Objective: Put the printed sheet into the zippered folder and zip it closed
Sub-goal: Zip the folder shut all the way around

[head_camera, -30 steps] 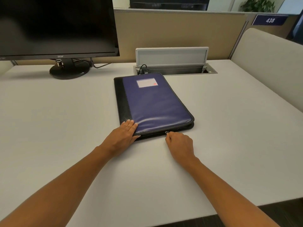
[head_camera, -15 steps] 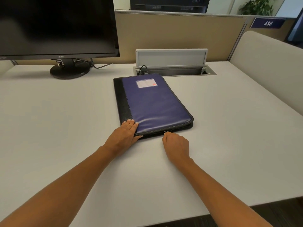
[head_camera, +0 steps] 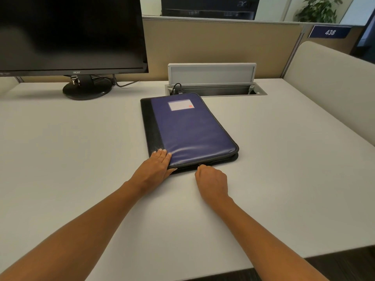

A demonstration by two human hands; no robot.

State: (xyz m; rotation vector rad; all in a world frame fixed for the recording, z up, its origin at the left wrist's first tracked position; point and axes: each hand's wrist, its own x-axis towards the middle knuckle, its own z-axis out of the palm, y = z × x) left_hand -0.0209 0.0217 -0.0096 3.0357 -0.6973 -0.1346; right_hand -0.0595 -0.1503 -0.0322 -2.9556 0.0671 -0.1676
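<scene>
As zippered folder (head_camera: 190,128) lies flat mid-desk (head_camera: 284,159), long axis running away from person, spine at left, right hand (head_camera: 212,179) curls fingers round zipper pull (head_camera: 199,165) at middle of near short edge. Left hand (head_camera: 156,167), fingers straight, presses near-left corner, just beside pull. Track runs sideways along that edge; right hand is placed to draw. Printed sheet unseen, presumably inside. How much zip remains open: unclear.

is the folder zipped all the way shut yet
Cover down flat, but not fully zipped: the right hand pinches the zipper pull midway along the near edge of the folder, while the left hand presses its corner.
</scene>
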